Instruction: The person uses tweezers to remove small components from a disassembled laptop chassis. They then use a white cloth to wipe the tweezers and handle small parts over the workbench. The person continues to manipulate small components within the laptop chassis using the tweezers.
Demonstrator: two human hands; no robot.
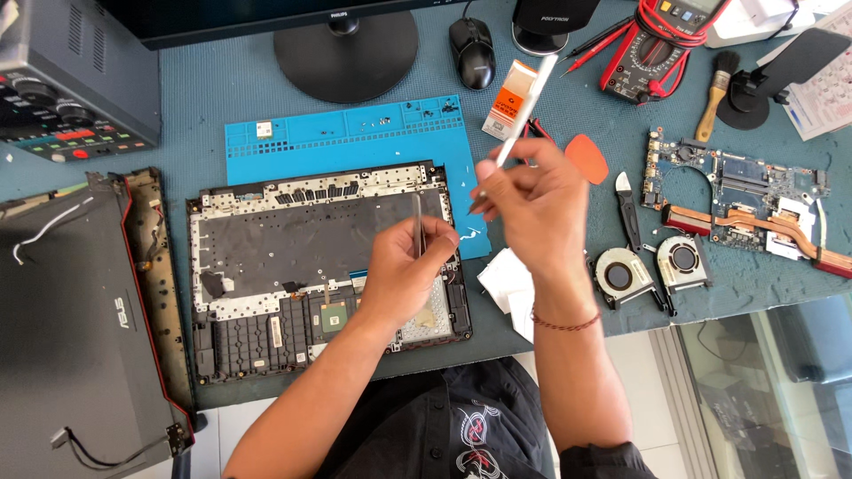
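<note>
Left hand (404, 266) pinches upright tweezers (417, 223) over the laptop shell (266, 257); raised right hand (524, 200) grasps a white strip (524, 115).

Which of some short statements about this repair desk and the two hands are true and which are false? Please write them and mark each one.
1. The left hand holds thin metal tweezers above the opened laptop keyboard shell. True.
2. The right hand is empty. False: it holds a long white strip.
3. Two round black cooling fans lie to the right of the hands. True.
4. The red multimeter lies on the bright blue repair mat. False: it lies on the desk at the top right.
5. The wooden-handled brush is near the multimeter. True.
</note>
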